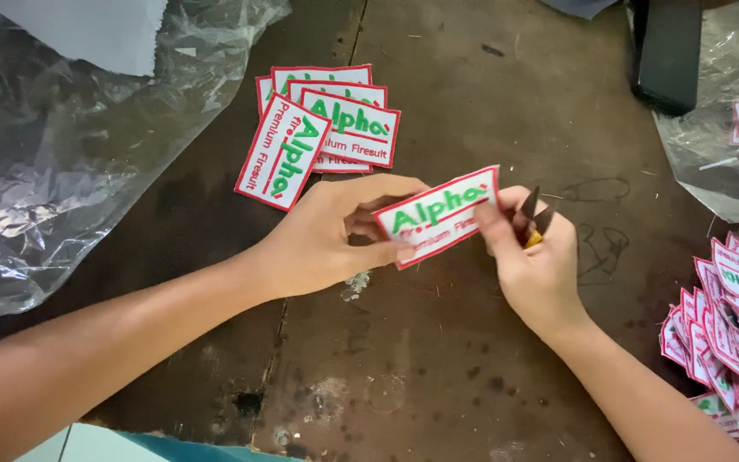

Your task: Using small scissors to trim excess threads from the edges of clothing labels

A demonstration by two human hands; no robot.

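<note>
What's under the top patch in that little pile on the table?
Under the top patch, which lies tilted, are more white patches with red borders, fanned out on the dark table. How many lie beneath is covered.

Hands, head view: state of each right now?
Left hand: closed on the white rectangular embroidered patch with red border.
Right hand: pinching the same patch, also gripping small metal thread snips.

Garment workshop: worn workbench point(472, 342), patch piles point(733, 334)

Tilted red-bordered white patch point(438, 216), airborne
</note>
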